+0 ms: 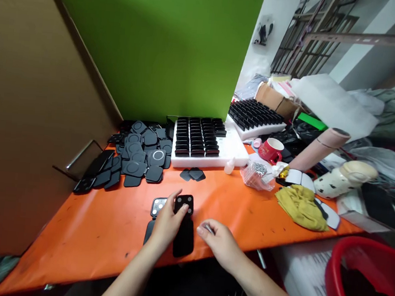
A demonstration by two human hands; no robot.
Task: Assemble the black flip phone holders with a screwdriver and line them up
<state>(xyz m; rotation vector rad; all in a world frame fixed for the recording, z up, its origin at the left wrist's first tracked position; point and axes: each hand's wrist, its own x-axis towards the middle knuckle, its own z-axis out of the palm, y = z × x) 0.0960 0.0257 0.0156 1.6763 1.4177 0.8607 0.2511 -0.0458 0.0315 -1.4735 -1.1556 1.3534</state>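
Dotted black plate (184,198) toward the tabletop's (83,230) near edge.
Left hand (167,220), grip wide, has its thumb on the plate; right hand (223,243), grip narrow, pinches a small metal piece (210,229) (partly hidden by the fingers).

The bare, sleeveless-looking left forearm (136,271) slants up and to the right from the bottom edge, its wrist almost straight, ending in the bare left hand (167,219), back upward, with index finger stretched forward and thumb spread apart from it. The bare right forearm (268,285) slants up and to the left toward the bare right hand (222,242), whose fingers curl inward, thumb and index finger drawn close in a pinch, well apart from the left.
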